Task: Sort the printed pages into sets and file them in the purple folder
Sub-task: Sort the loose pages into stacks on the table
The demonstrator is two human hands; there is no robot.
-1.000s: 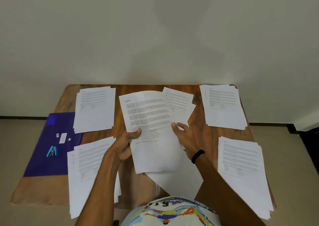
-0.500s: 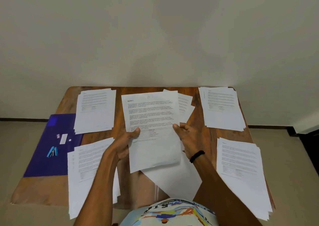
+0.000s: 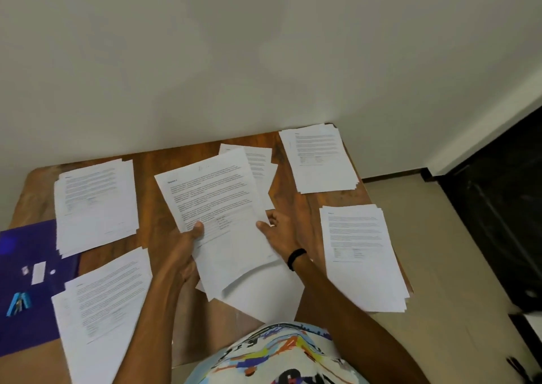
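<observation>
Left hand [image 3: 187, 243] and right hand [image 3: 281, 234] still pinch the printed sheet [image 3: 217, 207] by its edges; the view has swung toward the piles [image 3: 360, 254] beyond the right hand; likely its set lies there.

arms: bare | right wrist: black band [image 3: 296, 258] | shirt [image 3: 281, 354]: white, multicoloured print

At 9 o'clock purple folder [image 3: 26, 333] cut by left edge, partly under 10 o'clock stack [image 3: 96, 204] and 7 o'clock stack [image 3: 99, 319]; latter runs off bottom edge. Print on held pages [image 3: 223, 213] too small to read. Fingers of left hand [image 3: 184, 254] hidden behind them. On folder, blue item [image 3: 18, 304] blurred.
</observation>
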